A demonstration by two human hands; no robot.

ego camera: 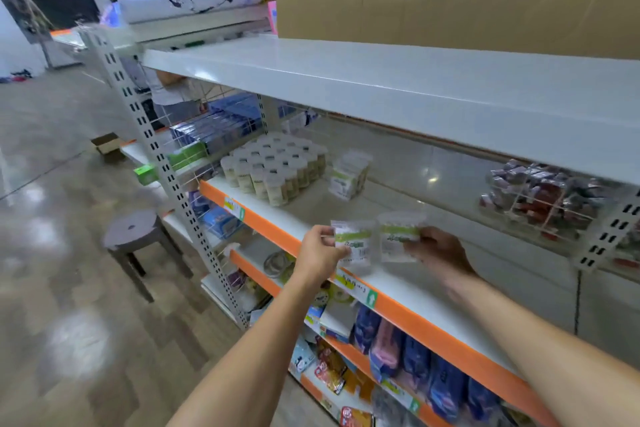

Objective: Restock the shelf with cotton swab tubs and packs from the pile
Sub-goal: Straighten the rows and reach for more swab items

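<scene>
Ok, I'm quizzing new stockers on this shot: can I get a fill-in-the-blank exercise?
1. Each of the hands holds one clear cotton swab ____: left hand, right hand.
2. The shelf edge below them is coloured ____.
3. The cylindrical tubs stand at the shelf's ____ end.

Missing words: pack; orange; left

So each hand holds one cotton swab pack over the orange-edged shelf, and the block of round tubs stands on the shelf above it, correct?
Not quite. The left hand and right hand each hold a pack, but the head view shows the tubs standing on that same orange-edged shelf, further back left.
</scene>
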